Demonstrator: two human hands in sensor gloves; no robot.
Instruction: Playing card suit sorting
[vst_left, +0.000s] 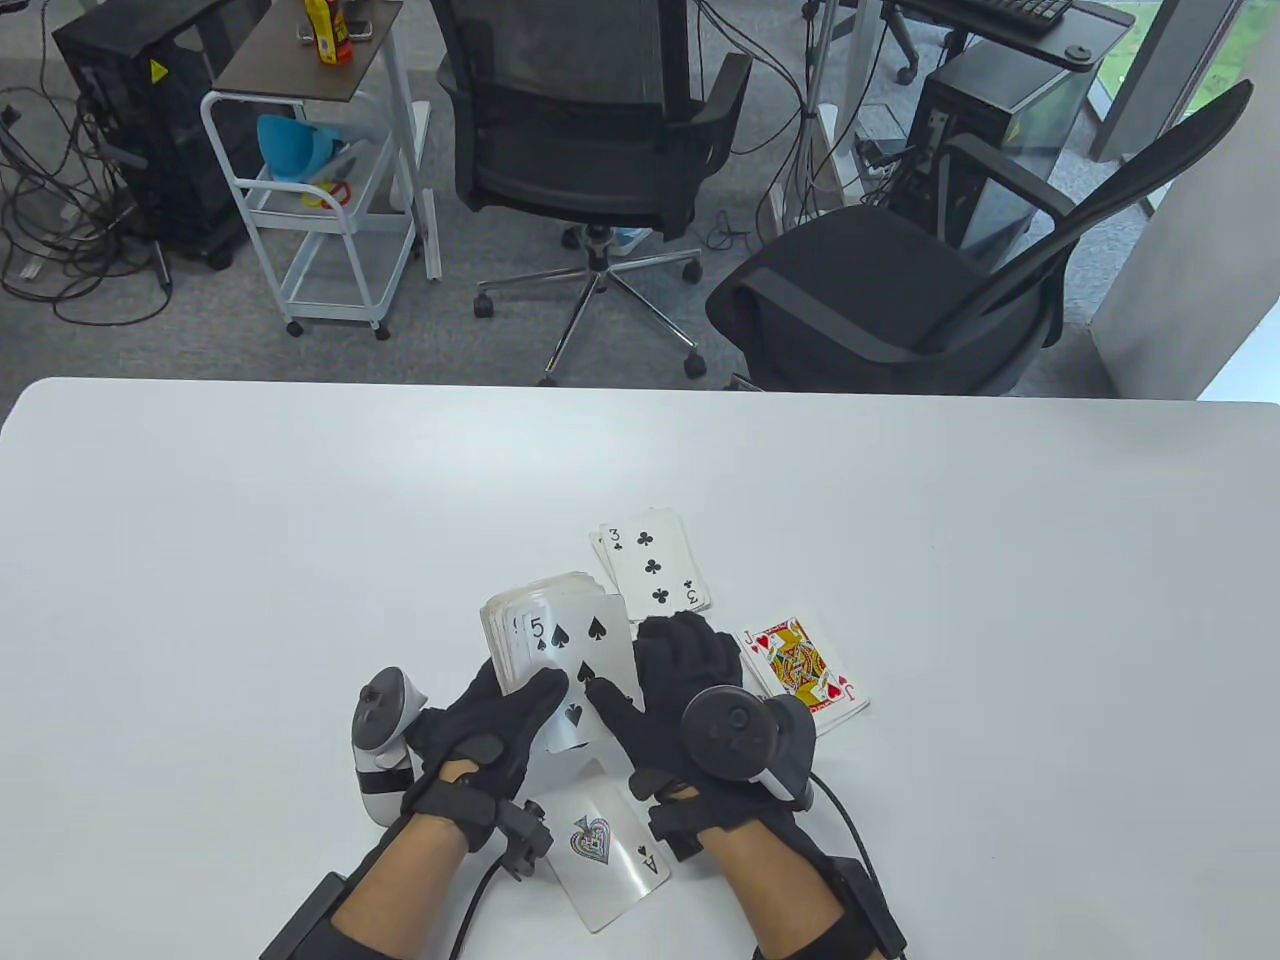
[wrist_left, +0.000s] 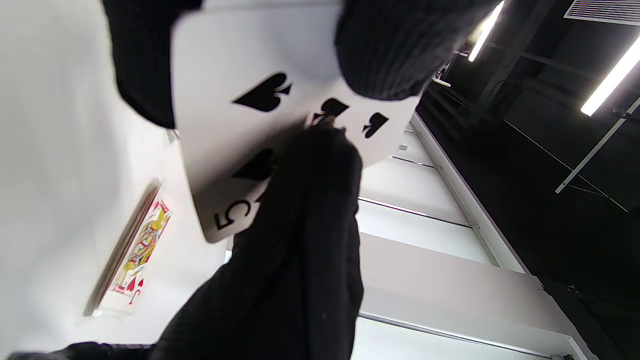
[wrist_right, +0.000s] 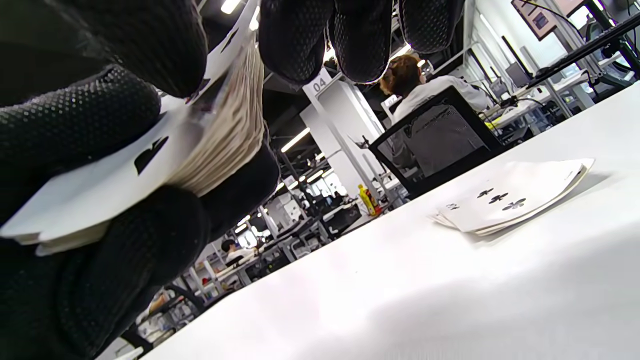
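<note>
Right now the left hand (vst_left: 490, 735) is cupping the unsorted deck (vst_left: 545, 635) from underneath, thumb lying across the face of the five of spades (vst_left: 575, 665) on top, while the right hand (vst_left: 675, 690) is closing thumb and fingers on that same card's right edge, seemingly peeling it off. The likeliest slip, I am judging, is a double lift: the deck is looking thick and loosely squared, and gloved fingertips are dulling the feel of a single edge, so a second card could be riding along under the five. A looser left grip could also be letting the stack fan out and spill onto the surface (vst_left: 250, 560). Misplacement is the other risk, since the piles are sitting close together: the club pile (vst_left: 655, 565), three of clubs showing, is lying at about one o'clock from the hands, the heart pile (vst_left: 805, 675), topped by the jack, at three o'clock just beside the right hand, and the ace of spades (vst_left: 610, 850) at six o'clock between the wrists, partly under them. The five probably belongs on that ace, and the forearms are crowding the spot. No containers are appearing anywhere on the surface; the cards are lying bare on it.
</note>
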